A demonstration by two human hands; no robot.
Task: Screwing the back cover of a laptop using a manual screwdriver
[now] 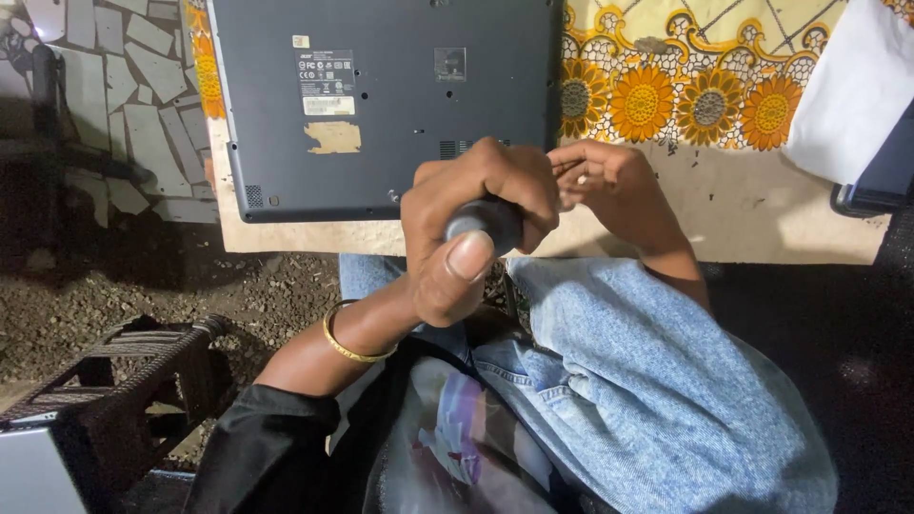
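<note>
We see the laptop (381, 105) lying bottom-up on a table (762, 214) covered by a sunflower-print cloth (705, 86). Its underside is matte dark grey plastic with a pale sticker, a torn tan patch and small vent slots.

The left hand (466, 228), just below the laptop's near right corner, is wrapped tight around the rounded dark handle of a screwdriver (486, 221), thumb pressing the butt end. The right hand (605, 176), also at that corner, is pinched narrow, fingertips seemingly steadying the thin shaft; we cannot tell what else it holds.

In our judgement, the work goes well if we keep the driver square to the screw, press firmly along its axis and turn slowly, since a small head strips easily.

Below the laptop are faded denim knees (628, 381); a gold bangle (352, 345) circles the left wrist.
</note>
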